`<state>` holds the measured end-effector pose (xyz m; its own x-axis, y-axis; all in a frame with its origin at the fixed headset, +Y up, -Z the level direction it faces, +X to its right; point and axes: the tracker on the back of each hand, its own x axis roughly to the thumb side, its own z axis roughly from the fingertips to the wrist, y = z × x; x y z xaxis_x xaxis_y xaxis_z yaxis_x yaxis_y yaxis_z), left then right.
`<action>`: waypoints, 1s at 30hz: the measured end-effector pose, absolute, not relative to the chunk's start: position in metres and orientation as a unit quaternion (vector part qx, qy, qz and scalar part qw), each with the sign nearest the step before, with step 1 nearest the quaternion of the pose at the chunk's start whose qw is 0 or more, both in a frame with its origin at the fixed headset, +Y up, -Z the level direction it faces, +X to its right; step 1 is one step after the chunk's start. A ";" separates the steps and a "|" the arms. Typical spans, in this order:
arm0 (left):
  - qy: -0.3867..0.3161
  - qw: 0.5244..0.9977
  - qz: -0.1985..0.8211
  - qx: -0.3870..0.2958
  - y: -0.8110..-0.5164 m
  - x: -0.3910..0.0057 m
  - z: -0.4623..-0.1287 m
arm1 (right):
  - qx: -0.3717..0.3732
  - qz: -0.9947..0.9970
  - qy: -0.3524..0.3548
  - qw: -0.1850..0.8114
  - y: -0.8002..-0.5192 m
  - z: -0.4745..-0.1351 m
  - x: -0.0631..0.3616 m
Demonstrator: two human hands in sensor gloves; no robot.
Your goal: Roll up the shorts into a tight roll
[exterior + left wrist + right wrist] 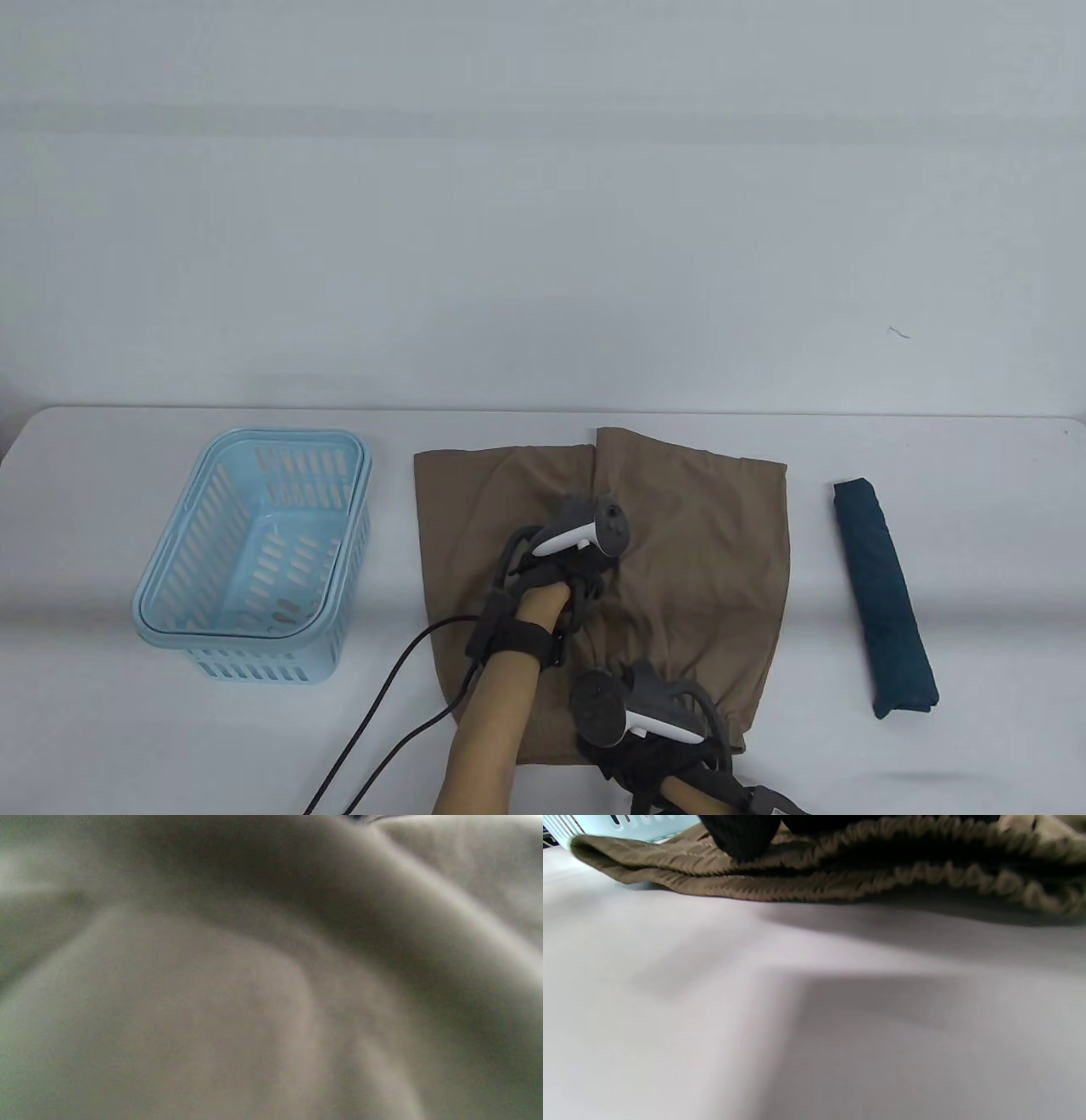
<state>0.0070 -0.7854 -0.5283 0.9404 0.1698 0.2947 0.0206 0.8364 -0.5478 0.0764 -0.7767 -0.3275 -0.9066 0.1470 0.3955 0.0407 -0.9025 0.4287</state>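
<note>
Nearest the table camera, at six o'clock, the right hand (645,722) lay on the waistband edge of the brown shorts (704,552). The right wrist view showed the gathered elastic waistband (882,887) lying doubled on the bench (755,1005), with one dark gloved fingertip (742,836) resting on its upper layer. Whether the other fingers curled round the band could not be told from any view.

The left hand (577,543) sat on the middle of the shorts, toward twelve o'clock from the right hand. Its fingers were hidden under the tracker, and the left wrist view gave only blurred brown cloth (254,984) pressed close to the lens. Its state could not be told. It was judged to be pinning or smoothing the fabric while the right hand readied the waistband as the starting edge of the roll.

The shorts lay flat at centre bench, waistband at six o'clock and leg hems at twelve. No roll had yet been formed.

Count: one pair of brown shorts; one dark teal cloth (887,594), already rolled or folded into a long bundle, at three o'clock, well apart from the shorts; one light blue slotted basket (254,552) at nine o'clock, judged the receptacle for finished rolls; two hands; one black cable (382,705) trailing from the left wrist.
</note>
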 end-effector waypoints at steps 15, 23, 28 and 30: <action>-0.155 0.950 -0.038 -0.267 -0.786 0.017 -0.522 | 0.210 0.954 0.210 0.044 -0.776 -0.327 0.094; -0.146 0.956 -0.087 -0.239 -0.787 0.023 -0.514 | 0.190 0.957 0.216 0.045 -0.773 -0.327 0.116; -0.145 0.961 -0.114 -0.206 -0.786 0.025 -0.509 | 0.173 0.957 0.227 0.052 -0.772 -0.329 0.127; -0.149 0.960 -0.131 -0.199 -0.786 0.027 -0.506 | 0.165 0.957 0.232 0.054 -0.771 -0.329 0.131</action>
